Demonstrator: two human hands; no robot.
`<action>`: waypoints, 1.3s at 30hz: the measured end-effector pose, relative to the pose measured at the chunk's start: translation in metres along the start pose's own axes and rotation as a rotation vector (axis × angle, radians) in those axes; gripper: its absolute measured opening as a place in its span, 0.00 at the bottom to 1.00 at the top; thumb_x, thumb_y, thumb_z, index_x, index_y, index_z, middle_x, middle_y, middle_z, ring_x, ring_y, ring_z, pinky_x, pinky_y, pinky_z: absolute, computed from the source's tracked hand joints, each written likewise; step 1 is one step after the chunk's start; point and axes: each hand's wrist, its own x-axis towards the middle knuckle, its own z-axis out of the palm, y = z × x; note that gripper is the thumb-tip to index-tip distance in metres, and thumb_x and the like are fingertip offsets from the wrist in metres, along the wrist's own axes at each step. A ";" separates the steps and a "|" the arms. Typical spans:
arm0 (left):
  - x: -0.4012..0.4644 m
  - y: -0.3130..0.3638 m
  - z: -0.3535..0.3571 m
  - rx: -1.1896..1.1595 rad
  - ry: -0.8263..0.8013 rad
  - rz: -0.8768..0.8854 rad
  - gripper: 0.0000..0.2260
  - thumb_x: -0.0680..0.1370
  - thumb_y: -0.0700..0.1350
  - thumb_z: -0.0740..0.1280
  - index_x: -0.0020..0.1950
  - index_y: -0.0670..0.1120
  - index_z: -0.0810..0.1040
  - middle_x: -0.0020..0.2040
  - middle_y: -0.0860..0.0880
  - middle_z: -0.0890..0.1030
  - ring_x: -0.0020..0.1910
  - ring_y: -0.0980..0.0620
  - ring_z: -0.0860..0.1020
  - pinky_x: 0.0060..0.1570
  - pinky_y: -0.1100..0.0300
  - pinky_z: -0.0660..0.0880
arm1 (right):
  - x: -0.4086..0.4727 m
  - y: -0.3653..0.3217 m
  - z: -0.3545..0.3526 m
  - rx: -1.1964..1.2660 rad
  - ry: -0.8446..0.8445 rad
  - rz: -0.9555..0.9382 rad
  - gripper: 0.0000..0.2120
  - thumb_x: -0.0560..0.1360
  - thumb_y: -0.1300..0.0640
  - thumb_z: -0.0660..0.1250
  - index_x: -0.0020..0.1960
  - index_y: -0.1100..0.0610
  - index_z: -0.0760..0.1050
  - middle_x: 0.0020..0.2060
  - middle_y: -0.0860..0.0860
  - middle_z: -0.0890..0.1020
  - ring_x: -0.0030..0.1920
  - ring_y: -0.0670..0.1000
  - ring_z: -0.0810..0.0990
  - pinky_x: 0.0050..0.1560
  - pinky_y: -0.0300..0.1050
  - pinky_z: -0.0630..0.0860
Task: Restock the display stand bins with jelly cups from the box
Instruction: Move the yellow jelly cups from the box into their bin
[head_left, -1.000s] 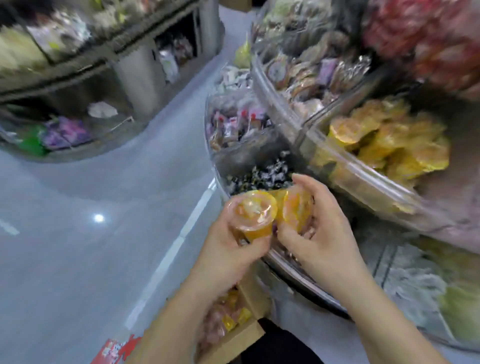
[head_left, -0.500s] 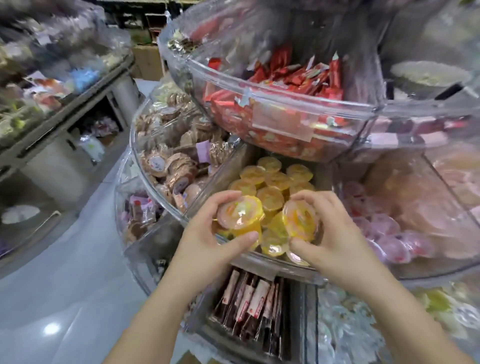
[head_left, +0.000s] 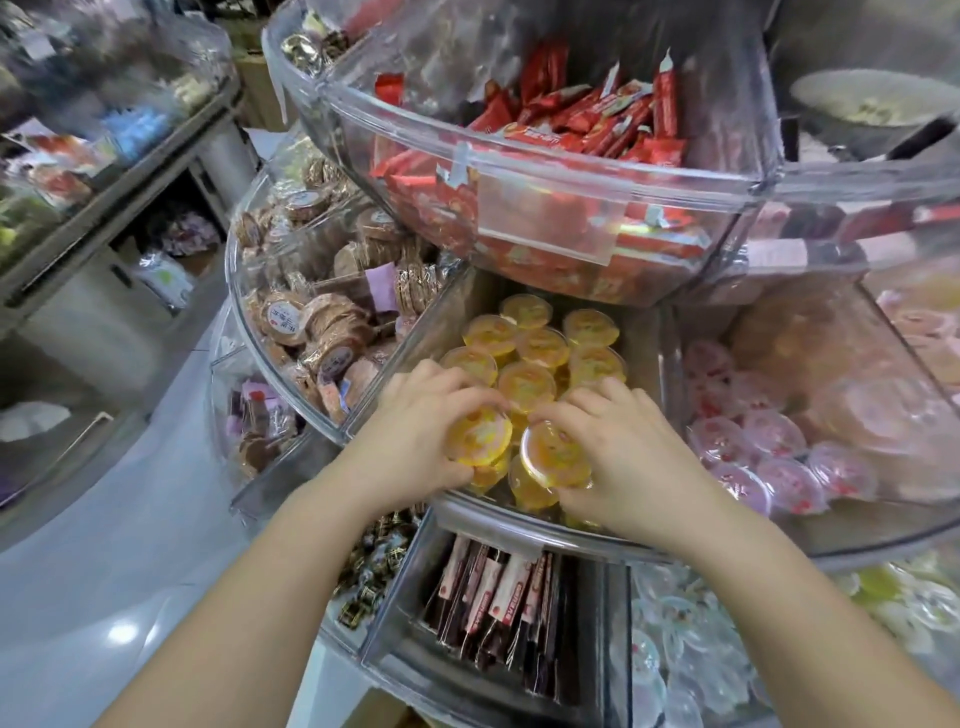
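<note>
Both my hands are inside the clear middle-tier bin (head_left: 498, 512) of the display stand, which holds several orange jelly cups (head_left: 530, 382). My left hand (head_left: 421, 431) grips an orange jelly cup (head_left: 480, 436) by its rim, its fingers curled over the far edge. Beside it, my right hand (head_left: 618, 452) grips another orange jelly cup (head_left: 553, 454), low at the bin's front. The two held cups sit side by side, among the cups in the bin. The box is out of view.
A bin of pink jelly cups (head_left: 769, 441) is to the right and round biscuits (head_left: 322, 317) to the left. A bin of red wrapped bars (head_left: 545, 171) overhangs from above. Dark stick packs (head_left: 498, 587) lie in the tier below. Grey floor (head_left: 104, 571) lies at left.
The view rose from the box and floor to the stand. Both hands carried their orange cups up, forward and down into the orange bin.
</note>
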 end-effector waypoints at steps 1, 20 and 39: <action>0.003 -0.001 0.001 0.044 -0.031 0.014 0.27 0.65 0.44 0.71 0.62 0.60 0.73 0.57 0.57 0.72 0.52 0.55 0.62 0.49 0.60 0.54 | 0.002 0.000 0.002 0.002 -0.009 -0.018 0.28 0.64 0.53 0.70 0.64 0.48 0.71 0.55 0.45 0.77 0.57 0.53 0.69 0.49 0.41 0.58; 0.013 -0.010 0.003 0.200 -0.040 0.099 0.29 0.67 0.53 0.74 0.67 0.56 0.70 0.64 0.56 0.71 0.65 0.52 0.64 0.57 0.57 0.58 | 0.005 0.000 0.003 0.327 -0.050 0.165 0.28 0.63 0.50 0.77 0.61 0.48 0.72 0.53 0.42 0.73 0.50 0.43 0.70 0.53 0.42 0.73; -0.036 -0.011 0.006 -0.304 0.411 -0.037 0.15 0.70 0.53 0.72 0.54 0.51 0.80 0.55 0.58 0.79 0.58 0.54 0.75 0.62 0.59 0.68 | -0.005 -0.015 -0.023 0.458 0.061 0.156 0.23 0.68 0.48 0.72 0.62 0.48 0.74 0.54 0.37 0.72 0.44 0.30 0.69 0.45 0.23 0.65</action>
